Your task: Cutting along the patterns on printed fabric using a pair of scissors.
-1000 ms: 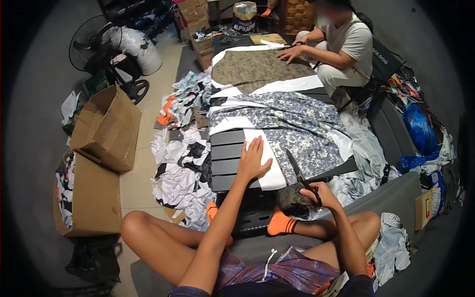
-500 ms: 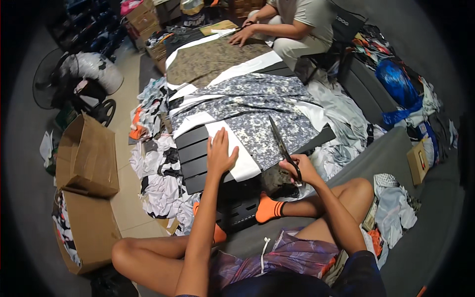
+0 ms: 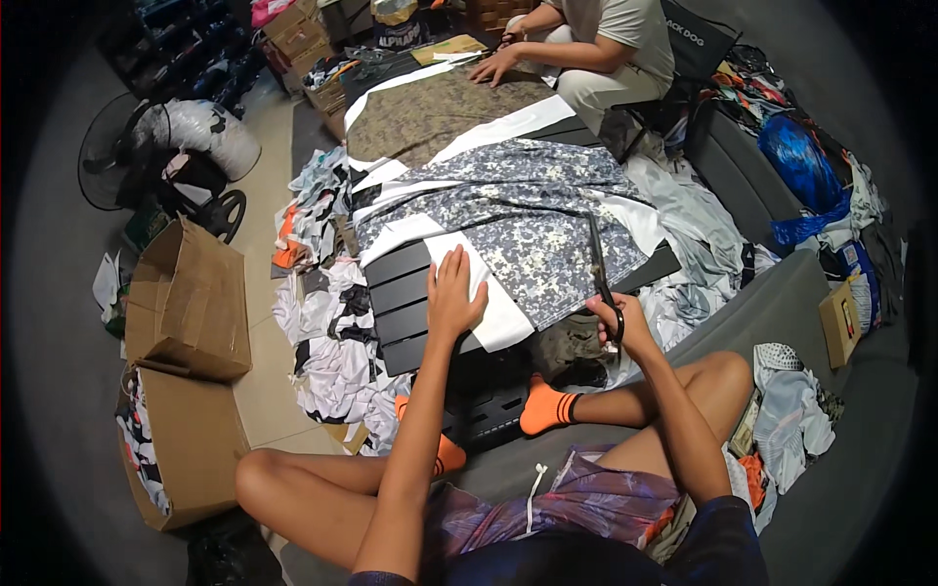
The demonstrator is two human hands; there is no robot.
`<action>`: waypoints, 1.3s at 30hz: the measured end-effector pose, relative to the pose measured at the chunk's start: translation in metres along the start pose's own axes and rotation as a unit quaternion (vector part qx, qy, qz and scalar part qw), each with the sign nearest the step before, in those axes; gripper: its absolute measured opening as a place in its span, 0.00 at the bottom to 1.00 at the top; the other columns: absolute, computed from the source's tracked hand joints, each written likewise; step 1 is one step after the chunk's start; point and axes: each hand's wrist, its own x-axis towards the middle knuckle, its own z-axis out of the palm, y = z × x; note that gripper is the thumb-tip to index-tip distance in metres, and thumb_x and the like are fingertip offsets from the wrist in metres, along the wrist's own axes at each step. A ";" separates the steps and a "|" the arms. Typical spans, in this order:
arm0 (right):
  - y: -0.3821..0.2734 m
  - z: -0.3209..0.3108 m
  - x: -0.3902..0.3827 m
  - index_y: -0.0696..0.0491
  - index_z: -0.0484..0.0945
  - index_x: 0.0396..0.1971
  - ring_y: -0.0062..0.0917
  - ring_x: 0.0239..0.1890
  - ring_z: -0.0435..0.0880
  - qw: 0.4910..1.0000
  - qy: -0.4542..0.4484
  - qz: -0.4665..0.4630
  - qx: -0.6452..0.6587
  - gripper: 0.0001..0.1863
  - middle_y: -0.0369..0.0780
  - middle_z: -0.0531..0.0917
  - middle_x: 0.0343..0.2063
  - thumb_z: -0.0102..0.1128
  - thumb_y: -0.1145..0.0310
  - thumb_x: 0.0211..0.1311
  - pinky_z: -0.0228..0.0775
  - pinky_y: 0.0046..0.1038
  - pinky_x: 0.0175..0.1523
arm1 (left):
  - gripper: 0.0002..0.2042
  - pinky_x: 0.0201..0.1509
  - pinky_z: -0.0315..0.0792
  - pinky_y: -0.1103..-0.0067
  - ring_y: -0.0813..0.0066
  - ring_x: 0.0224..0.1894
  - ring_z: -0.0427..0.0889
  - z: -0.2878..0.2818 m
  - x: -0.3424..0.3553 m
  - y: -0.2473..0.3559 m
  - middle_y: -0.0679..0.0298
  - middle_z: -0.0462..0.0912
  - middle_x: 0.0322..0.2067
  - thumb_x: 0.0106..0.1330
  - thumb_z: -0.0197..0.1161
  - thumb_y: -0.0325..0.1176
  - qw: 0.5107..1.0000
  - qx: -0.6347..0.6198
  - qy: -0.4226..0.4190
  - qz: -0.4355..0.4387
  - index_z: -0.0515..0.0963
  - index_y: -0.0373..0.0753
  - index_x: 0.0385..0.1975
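My left hand (image 3: 454, 293) lies flat, fingers together, on white fabric (image 3: 489, 303) at the near edge of a low black slatted table (image 3: 405, 293). In my right hand (image 3: 620, 322) are black scissors (image 3: 598, 269), blades pointing away over the grey camouflage-print fabric (image 3: 532, 220) spread on the table. My legs in orange socks are folded beneath the table's front.
A person sits at the far end with a hand on olive patterned fabric (image 3: 440, 112). Fabric scraps (image 3: 327, 342) are heaped on the floor to the left. Two open cardboard boxes (image 3: 186, 303) stand further left. A fan (image 3: 122, 146) and a grey sofa (image 3: 772, 303) flank the area.
The view has shifted and the table sits higher in frame. My left hand stays pressed on the white fabric; the scissors remain in my right hand over the camouflage cloth.
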 end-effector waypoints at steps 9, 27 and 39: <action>0.021 0.016 0.002 0.58 0.71 0.36 0.16 0.13 0.73 0.997 0.002 -0.061 0.036 0.14 0.32 0.74 0.14 0.66 0.67 0.59 0.65 0.19 0.17 | 0.28 0.73 0.45 0.63 0.63 0.70 0.58 0.001 -0.001 -0.003 0.60 0.63 0.67 0.63 0.57 0.43 1.000 -0.015 0.011 -0.011 0.68 0.37 0.62; 0.025 0.057 -0.037 0.56 0.71 0.39 0.13 0.12 0.67 0.975 -0.216 -0.050 -0.021 0.15 0.31 0.71 0.14 0.67 0.65 0.60 0.56 0.19 0.17 | 0.25 0.72 0.47 0.63 0.63 0.69 0.60 -0.003 -0.003 -0.002 0.60 0.66 0.64 0.62 0.57 0.39 0.999 -0.037 0.030 -0.012 0.69 0.40 0.60; 0.020 0.059 -0.041 0.56 0.72 0.40 0.14 0.15 0.71 0.952 -0.283 -0.044 -0.107 0.14 0.32 0.74 0.16 0.64 0.65 0.63 0.60 0.19 0.19 | 0.26 0.71 0.48 0.62 0.61 0.67 0.62 -0.004 0.000 -0.002 0.58 0.69 0.61 0.63 0.56 0.39 0.998 -0.055 0.037 -0.020 0.65 0.41 0.62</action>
